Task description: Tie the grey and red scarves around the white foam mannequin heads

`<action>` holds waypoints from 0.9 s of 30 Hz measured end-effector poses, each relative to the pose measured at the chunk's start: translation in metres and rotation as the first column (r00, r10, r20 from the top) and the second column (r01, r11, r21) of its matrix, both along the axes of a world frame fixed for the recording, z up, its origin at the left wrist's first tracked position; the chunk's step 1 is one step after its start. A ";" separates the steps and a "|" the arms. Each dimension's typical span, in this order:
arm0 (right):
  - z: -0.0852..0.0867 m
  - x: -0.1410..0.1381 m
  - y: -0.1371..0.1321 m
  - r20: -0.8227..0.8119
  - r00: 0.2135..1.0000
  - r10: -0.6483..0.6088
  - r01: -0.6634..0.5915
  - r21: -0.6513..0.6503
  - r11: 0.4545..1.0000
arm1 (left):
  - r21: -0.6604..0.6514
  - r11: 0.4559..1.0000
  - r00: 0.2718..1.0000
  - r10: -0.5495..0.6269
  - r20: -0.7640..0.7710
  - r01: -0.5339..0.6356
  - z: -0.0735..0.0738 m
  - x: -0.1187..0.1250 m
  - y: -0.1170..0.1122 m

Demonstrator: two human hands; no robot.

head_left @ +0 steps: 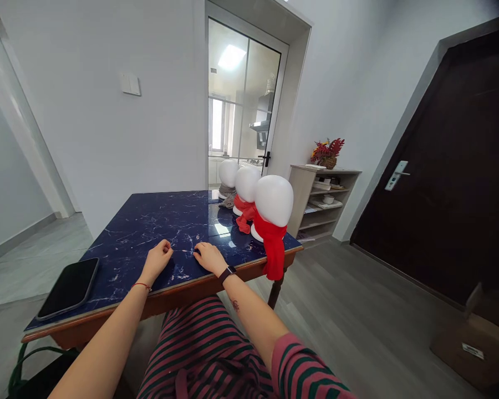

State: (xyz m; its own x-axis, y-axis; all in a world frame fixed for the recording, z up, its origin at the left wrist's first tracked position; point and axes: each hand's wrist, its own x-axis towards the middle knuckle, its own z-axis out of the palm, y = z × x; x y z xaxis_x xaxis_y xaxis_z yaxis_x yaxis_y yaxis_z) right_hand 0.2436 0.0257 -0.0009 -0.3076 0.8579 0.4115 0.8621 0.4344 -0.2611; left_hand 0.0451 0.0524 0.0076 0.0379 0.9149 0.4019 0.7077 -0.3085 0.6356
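My left hand (158,259) rests on the dark blue marbled tabletop (162,213), its fingers curled in and no object visible in them. Beside it, a small gap away, my right hand (210,257) lies near the front edge with loosely bent fingers, thumb apart, holding nothing. Three white head-shaped forms stand in a row along the table's right side. The nearest form (274,198) wears a red scarf (274,249) that hangs over the edge. A lighter red scarf (244,215) wraps the middle form (247,183), and a grey scarf (227,195) the farthest form (228,172).
A dark-screened phone (69,289) lies at the table's left front corner. Behind the table is a glass door (243,100). To the right stand a shelf unit (301,194) with a red-leaved plant (328,151) on top, a dark door (441,166) and a cardboard box (478,349).
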 end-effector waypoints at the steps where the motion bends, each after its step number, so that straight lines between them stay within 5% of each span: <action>1: 0.000 0.000 0.000 -0.001 1.000 0.000 0.000 -0.002 1.000 | 0.001 1.000 1.000 0.002 0.003 -0.002 0.000 0.000 0.000; 27: 0.001 -0.002 -0.003 -0.035 0.999 0.007 -0.008 -0.020 1.000 | 0.087 0.992 0.992 0.079 0.096 -0.088 -0.003 -0.004 0.002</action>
State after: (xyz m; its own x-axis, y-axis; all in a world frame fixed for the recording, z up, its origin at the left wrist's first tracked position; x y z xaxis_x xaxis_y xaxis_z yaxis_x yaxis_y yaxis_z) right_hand 0.2421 0.0226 -0.0004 -0.2997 0.8639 0.4049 0.8490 0.4351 -0.2998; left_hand 0.0414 0.0548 0.0047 -0.0781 0.8730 0.4813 0.6727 -0.3102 0.6718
